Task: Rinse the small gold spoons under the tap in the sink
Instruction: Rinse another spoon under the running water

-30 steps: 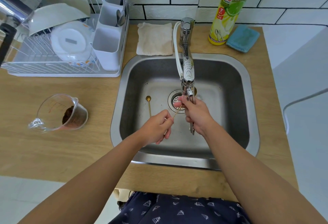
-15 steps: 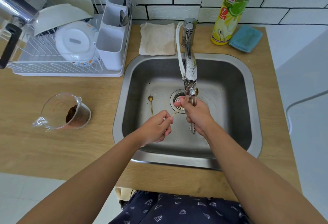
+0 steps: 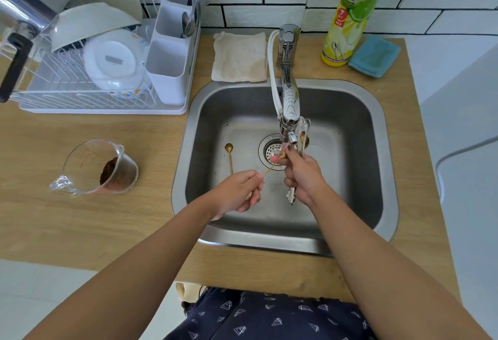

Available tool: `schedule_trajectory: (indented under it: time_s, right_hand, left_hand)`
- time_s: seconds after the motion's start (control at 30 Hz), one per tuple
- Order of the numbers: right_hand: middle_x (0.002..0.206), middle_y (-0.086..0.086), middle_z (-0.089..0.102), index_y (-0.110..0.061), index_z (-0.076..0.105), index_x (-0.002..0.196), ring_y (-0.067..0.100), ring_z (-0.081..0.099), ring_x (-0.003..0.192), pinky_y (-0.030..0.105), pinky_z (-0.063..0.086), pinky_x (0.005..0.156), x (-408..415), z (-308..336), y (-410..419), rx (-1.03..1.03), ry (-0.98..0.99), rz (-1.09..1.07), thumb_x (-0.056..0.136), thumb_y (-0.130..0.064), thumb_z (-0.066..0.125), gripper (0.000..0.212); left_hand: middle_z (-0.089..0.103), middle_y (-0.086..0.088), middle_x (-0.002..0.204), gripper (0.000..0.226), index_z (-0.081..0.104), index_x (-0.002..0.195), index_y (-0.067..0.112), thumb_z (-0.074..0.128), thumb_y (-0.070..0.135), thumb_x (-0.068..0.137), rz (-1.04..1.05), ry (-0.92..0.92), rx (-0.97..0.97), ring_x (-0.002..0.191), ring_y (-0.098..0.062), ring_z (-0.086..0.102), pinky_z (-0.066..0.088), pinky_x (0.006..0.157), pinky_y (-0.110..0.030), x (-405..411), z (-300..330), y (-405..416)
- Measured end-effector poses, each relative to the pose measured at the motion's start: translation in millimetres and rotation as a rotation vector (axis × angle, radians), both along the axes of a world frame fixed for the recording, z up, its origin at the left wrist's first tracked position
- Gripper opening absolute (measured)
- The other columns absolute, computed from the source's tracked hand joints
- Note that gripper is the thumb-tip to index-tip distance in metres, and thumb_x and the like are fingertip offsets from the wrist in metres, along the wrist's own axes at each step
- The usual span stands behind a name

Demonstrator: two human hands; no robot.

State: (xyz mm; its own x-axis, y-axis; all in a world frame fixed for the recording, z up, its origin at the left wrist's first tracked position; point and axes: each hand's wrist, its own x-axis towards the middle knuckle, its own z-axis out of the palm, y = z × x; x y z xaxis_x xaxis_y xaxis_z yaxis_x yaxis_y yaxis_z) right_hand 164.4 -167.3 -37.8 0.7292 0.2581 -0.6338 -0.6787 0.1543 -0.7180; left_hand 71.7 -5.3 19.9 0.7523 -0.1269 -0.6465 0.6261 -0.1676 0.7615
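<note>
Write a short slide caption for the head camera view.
Both hands rinse a gold spoon under the tap; another lies in the sink.

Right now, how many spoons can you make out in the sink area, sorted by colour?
Gold: 2, one pinched by the left hand under the tap, one gold spoon lying on the sink floor.
Silver: 2 at least, bundled in the right hand; count unclear.
Total: 4 or more.

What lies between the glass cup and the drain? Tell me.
Head view: bare wooden counter, the sink wall, then one gold spoon lying on the sink floor left of the drain; the glass cup sits on the counter.
</note>
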Motion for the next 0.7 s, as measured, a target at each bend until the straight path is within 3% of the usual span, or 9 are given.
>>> schedule_trajectory:
  time_s: [0.1, 0.23, 0.3, 0.43, 0.5, 0.57, 0.7]
  right_hand:
    - [0.098, 0.006, 0.082, -0.017, 0.067, 0.105, 0.004, 0.026, 0.038, 0.019, 0.026, 0.036, 0, -1, 0, -0.024, -0.057, 0.020, 0.105, -0.036, 0.058, 0.021]
    - [0.086, -0.003, 0.081, -0.019, 0.072, 0.106, 0.005, 0.028, 0.040, 0.020, 0.027, 0.039, -1, 3, -1, -0.152, -0.181, 0.119, 0.097, -0.029, 0.071, 0.013]
    - [0.084, -0.006, 0.081, -0.016, 0.073, 0.106, 0.005, 0.027, 0.040, 0.021, 0.026, 0.040, 1, 6, -1, -0.152, -0.166, 0.111, 0.100, -0.030, 0.067, 0.017]
    - [0.105, 0.004, 0.081, -0.014, 0.068, 0.112, 0.003, 0.023, 0.040, 0.017, 0.025, 0.038, -1, 7, -2, 0.141, -0.054, 0.082, 0.106, -0.029, 0.057, 0.019]
    - [0.088, -0.003, 0.079, -0.013, 0.067, 0.108, 0.002, 0.025, 0.041, 0.016, 0.025, 0.038, -3, 8, -1, 0.154, -0.099, 0.106, 0.099, -0.030, 0.067, 0.020]
    - [0.071, -0.005, 0.075, -0.013, 0.067, 0.095, 0.002, 0.028, 0.039, 0.016, 0.025, 0.037, -4, 9, 3, 0.056, -0.139, 0.072, 0.094, -0.030, 0.074, 0.018]
    - [0.081, 0.007, 0.080, -0.022, 0.059, 0.078, 0.002, 0.034, 0.037, 0.019, 0.027, 0.037, -1, 10, 6, -0.184, -0.155, -0.098, 0.096, -0.029, 0.073, 0.024]
  left_hand:
    - [0.054, -0.008, 0.063, 0.032, 0.052, 0.093, 0.009, 0.037, 0.032, 0.110, -0.011, -0.032, 0.044, 0.041, -0.016, 0.034, 0.029, 0.042, -0.025, -1, -1, 0]
    - [0.054, -0.005, 0.060, 0.032, 0.051, 0.092, 0.009, 0.037, 0.031, 0.110, -0.004, -0.036, 0.029, 0.039, -0.014, 0.033, 0.028, 0.039, -0.023, -4, -5, 2]
    - [0.050, -0.003, 0.055, 0.032, 0.051, 0.091, 0.009, 0.038, 0.032, 0.110, 0.061, -0.025, -0.067, 0.037, -0.013, 0.031, 0.027, 0.038, -0.022, -5, -8, 4]
    - [0.042, 0.001, 0.051, 0.031, 0.056, 0.087, 0.014, 0.048, 0.037, 0.106, 0.265, 0.132, -0.398, 0.031, -0.008, 0.029, 0.025, 0.034, -0.018, -6, -9, 15]
    - [0.046, 0.002, 0.052, 0.029, 0.057, 0.088, 0.015, 0.052, 0.039, 0.104, 0.294, 0.181, -0.476, 0.030, -0.006, 0.030, 0.025, 0.033, -0.017, -6, -8, 17]
    - [0.056, -0.001, 0.061, 0.032, 0.056, 0.092, 0.013, 0.050, 0.041, 0.104, 0.264, 0.174, -0.437, 0.032, -0.006, 0.030, 0.024, 0.036, -0.017, -7, -8, 15]
    - [0.057, 0.001, 0.077, 0.037, 0.059, 0.111, 0.007, 0.040, 0.039, 0.108, 0.159, 0.040, -0.169, 0.046, -0.009, 0.033, 0.030, 0.047, -0.018, -8, -10, 8]
